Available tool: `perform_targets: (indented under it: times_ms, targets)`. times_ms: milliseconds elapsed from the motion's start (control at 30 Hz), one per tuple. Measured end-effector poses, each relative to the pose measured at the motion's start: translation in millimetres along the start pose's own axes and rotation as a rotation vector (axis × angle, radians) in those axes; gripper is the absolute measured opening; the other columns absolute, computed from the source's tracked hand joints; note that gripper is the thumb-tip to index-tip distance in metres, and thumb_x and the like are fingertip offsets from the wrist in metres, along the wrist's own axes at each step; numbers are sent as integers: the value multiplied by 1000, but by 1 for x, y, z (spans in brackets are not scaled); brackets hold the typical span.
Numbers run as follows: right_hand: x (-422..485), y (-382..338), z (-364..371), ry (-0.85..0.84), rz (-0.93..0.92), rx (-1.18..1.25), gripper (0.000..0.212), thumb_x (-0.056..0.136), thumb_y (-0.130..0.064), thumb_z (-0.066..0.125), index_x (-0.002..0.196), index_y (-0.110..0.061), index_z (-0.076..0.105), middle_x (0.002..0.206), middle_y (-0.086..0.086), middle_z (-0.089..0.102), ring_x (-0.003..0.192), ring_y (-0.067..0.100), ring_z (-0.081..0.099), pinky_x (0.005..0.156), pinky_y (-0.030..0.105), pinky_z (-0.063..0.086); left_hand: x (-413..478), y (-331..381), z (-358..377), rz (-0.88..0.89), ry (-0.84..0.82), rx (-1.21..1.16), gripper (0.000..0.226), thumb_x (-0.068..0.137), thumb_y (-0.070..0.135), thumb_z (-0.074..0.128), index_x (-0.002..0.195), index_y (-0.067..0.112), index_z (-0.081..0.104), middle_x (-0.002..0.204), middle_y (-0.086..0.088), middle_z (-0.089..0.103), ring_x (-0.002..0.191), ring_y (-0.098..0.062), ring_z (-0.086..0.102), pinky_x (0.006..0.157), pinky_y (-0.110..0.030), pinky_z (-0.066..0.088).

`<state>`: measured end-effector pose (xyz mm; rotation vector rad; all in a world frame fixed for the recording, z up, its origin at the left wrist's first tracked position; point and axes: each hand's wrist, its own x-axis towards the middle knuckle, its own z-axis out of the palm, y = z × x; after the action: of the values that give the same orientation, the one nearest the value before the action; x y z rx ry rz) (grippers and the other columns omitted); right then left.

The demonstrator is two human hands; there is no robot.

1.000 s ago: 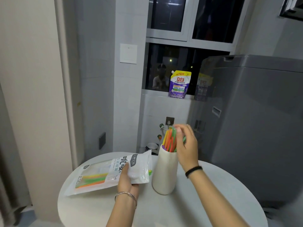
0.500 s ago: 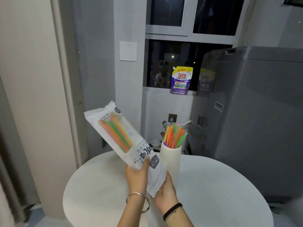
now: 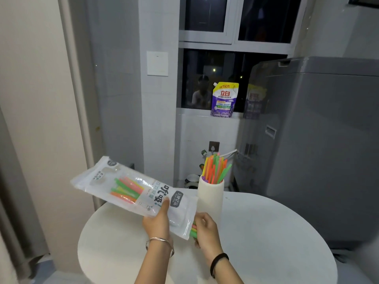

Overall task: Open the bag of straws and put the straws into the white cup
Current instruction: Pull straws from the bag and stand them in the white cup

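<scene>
Left hand (image 3: 156, 223) fingers grip 1 bag (image 3: 131, 189), right hand (image 3: 206, 230) fingers pinch its straws (image 3: 193, 230) beside 1 cup (image 3: 210, 198)

Two bare forearms, no sleeves in view. Left hand (image 3: 158, 223): thin silver bangle (image 3: 159, 242) on wrist, loose, metal glinting. Right hand (image 3: 206, 230): narrow black band (image 3: 219, 261) around wrist, snug, plain. No rings or gloves visible on either hand.

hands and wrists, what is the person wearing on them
Both forearms are bare, with no sleeves in view. The left hand has a thin silver bangle on its wrist. The right hand has a narrow black band on its wrist. No gloves.
</scene>
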<state>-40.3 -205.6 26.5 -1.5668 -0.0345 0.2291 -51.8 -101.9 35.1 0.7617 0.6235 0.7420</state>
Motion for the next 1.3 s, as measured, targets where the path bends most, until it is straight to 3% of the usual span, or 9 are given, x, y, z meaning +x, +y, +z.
perform_targets:
  times_ms: [200, 300, 400, 500, 633, 800, 1067, 1233, 1300]
  targets:
    - [1, -10, -14, -120, -194, -163, 17, 92, -22, 56, 81, -8, 58, 72, 3, 63, 56, 9, 53, 38, 20, 37, 6, 0, -9, -140, 27, -91, 44, 83, 4, 70, 126, 3, 59, 117, -10, 64, 97, -25, 62, 86, -36, 49]
    - [4, -13, -20, -118, -232, -165, 16, 89, -19, 60, 81, -5, 59, 73, 7, 64, 56, 9, 56, 40, 22, 40, 10, 2, -11, -205, -4, -123, 47, 85, 3, 66, 131, 2, 55, 121, -11, 63, 93, -25, 62, 79, -37, 51]
    - [9, -16, -30, -98, -227, -108, 13, 86, -16, 64, 80, -6, 60, 78, 11, 65, 68, 16, 62, 49, 26, 48, 14, 2, -12, -233, -47, -134, 49, 88, 5, 63, 136, 2, 52, 135, -13, 59, 113, -29, 60, 95, -44, 50]
    - [13, -20, -41, -38, -226, -55, 13, 86, -16, 64, 80, -5, 63, 73, 7, 67, 57, 9, 61, 42, 24, 47, 16, 5, -13, -250, -60, -165, 50, 90, 7, 61, 139, 5, 49, 139, -13, 57, 126, -30, 56, 107, -48, 43]
    - [18, -24, -55, 81, -197, 122, 16, 86, -18, 64, 81, -3, 64, 66, 5, 63, 51, 11, 55, 41, 24, 44, 17, 6, -15, -264, -74, -183, 49, 92, 9, 60, 140, 8, 49, 139, -10, 57, 115, -24, 58, 105, -44, 44]
    - [18, -23, -56, 6, -147, 150, 7, 84, -19, 66, 85, -11, 66, 81, 6, 69, 73, 19, 66, 61, 30, 52, 15, 3, -12, -277, -101, -163, 48, 90, 8, 61, 138, 4, 51, 138, -13, 58, 123, -29, 57, 107, -47, 43]
    - [15, -24, -41, 75, -256, 222, 6, 82, -13, 69, 79, -13, 64, 61, -1, 64, 49, 12, 59, 47, 22, 50, 0, -4, -4, -350, -165, -185, 48, 93, 8, 59, 139, 4, 49, 138, -15, 58, 125, -32, 56, 105, -47, 43]
    - [22, -31, -62, 205, -296, 419, 10, 84, -15, 67, 77, -10, 62, 48, -3, 52, 41, 9, 44, 43, 21, 44, 8, 2, -11, -317, -106, -220, 48, 95, 6, 54, 142, 4, 46, 143, -14, 53, 93, -25, 61, 98, -42, 46]
    - [21, -31, -60, 159, -279, 434, 5, 84, -14, 66, 81, -11, 64, 54, -1, 56, 43, 9, 47, 44, 20, 45, 8, 1, -10, -326, -110, -206, 48, 94, 7, 57, 140, 2, 47, 141, -15, 54, 109, -30, 61, 100, -44, 46]
